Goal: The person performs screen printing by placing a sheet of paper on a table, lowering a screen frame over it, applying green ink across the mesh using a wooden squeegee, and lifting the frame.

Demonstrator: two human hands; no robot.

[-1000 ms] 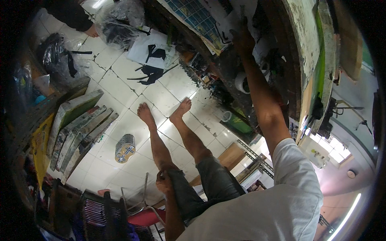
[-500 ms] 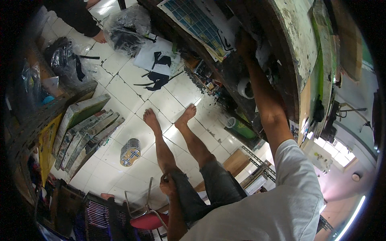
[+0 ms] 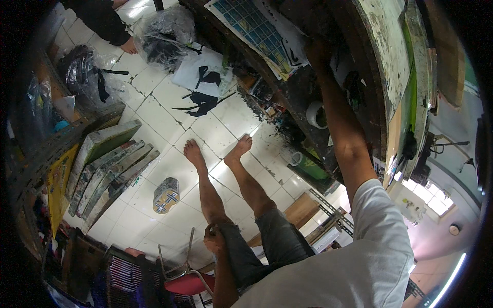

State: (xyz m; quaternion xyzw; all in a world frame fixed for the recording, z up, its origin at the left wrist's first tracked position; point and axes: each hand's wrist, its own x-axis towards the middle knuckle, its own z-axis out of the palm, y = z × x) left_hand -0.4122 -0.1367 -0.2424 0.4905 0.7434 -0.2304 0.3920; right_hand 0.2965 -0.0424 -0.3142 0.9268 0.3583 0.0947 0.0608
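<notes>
My right arm reaches forward over a dark, cluttered shelf on the right. At its end my right hand [image 3: 319, 54] lies in deep shadow beside a printed sheet [image 3: 251, 31] with a blue grid and yellow edge; its fingers are too dark to make out. Next to the forearm are a roll of tape [image 3: 316, 114] and a crumpled black piece [image 3: 354, 84] that looks like cloth. My left hand [image 3: 213, 239] hangs by my left knee with its fingers curled in; what they hold, if anything, is hidden.
Flat, paint-stained frames [image 3: 110, 172] lean at the left. On the tiled floor stand a stack of printed pieces [image 3: 166, 196], black straps and cloth [image 3: 203, 102], and clear plastic bags [image 3: 163, 38]. A red-seated chair [image 3: 190, 283] is near my left arm. Another person's foot [image 3: 129, 46] shows far left.
My right hand has shifted slightly to the right on the shelf. The pale crumpled material beside that forearm no longer shows; black material shows there. My left hand stays by the knee.
</notes>
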